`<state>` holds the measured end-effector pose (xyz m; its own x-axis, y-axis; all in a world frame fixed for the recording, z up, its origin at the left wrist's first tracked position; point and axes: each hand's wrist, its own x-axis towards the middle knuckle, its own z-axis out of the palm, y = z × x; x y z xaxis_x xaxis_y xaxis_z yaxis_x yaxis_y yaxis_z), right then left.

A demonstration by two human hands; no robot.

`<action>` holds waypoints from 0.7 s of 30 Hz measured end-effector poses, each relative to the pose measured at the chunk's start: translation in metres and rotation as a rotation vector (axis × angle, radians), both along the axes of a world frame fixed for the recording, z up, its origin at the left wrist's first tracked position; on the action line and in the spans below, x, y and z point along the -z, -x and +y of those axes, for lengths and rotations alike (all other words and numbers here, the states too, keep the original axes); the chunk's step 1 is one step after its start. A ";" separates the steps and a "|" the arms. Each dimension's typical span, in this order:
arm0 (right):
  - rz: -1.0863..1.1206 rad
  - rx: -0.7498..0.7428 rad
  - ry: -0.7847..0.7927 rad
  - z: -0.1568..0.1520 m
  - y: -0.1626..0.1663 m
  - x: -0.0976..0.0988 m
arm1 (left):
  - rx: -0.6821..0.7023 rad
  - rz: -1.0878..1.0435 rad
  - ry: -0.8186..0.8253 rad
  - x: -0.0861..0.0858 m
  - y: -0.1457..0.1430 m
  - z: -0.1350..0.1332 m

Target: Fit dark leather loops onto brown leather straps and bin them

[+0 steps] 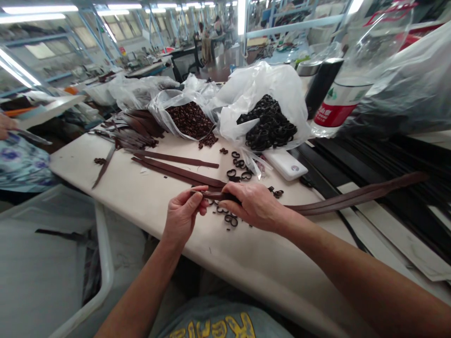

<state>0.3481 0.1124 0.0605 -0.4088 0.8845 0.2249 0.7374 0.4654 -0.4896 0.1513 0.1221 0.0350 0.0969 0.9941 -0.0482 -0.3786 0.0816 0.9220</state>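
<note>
My left hand (183, 217) pinches the near end of a long dark brown leather strap (355, 195), fingers closed on its tip. My right hand (252, 204) is wrapped round the same strap a little further along. The strap runs off to the right across the cream table (141, 197). Small black loops (237, 164) lie scattered on the table just beyond and under my hands.
More brown straps (176, 166) lie to the left. Open plastic bags hold brown loops (190, 119) and black loops (269, 124). A white power bank (285, 164), a plastic bottle (343, 96) and another person's sleeve (17, 162) are nearby.
</note>
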 end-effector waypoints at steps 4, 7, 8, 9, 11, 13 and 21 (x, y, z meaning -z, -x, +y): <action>-0.098 0.021 0.086 -0.004 0.006 -0.003 | 0.044 -0.012 0.052 0.006 -0.004 -0.005; -0.025 -0.054 0.144 -0.006 0.008 -0.002 | 0.102 0.012 0.086 0.014 -0.013 -0.011; 0.012 -0.089 0.167 -0.005 0.007 -0.002 | 0.112 0.024 0.085 0.016 -0.015 -0.011; 0.044 -0.120 0.189 -0.005 0.006 -0.003 | 0.111 0.033 0.078 0.017 -0.015 -0.011; 0.057 -0.153 0.211 -0.003 0.003 -0.003 | 0.086 0.038 0.062 0.017 -0.012 -0.008; 0.001 -0.141 0.200 -0.001 0.000 -0.003 | 0.015 0.018 0.044 0.014 -0.005 -0.002; -0.218 -0.093 0.092 -0.002 0.006 0.007 | -0.128 -0.016 0.032 0.008 0.010 0.007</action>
<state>0.3424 0.1101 0.0534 -0.5197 0.8532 0.0431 0.7861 0.4974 -0.3670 0.1414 0.1294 0.0266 -0.0298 0.9964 -0.0792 -0.4026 0.0606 0.9134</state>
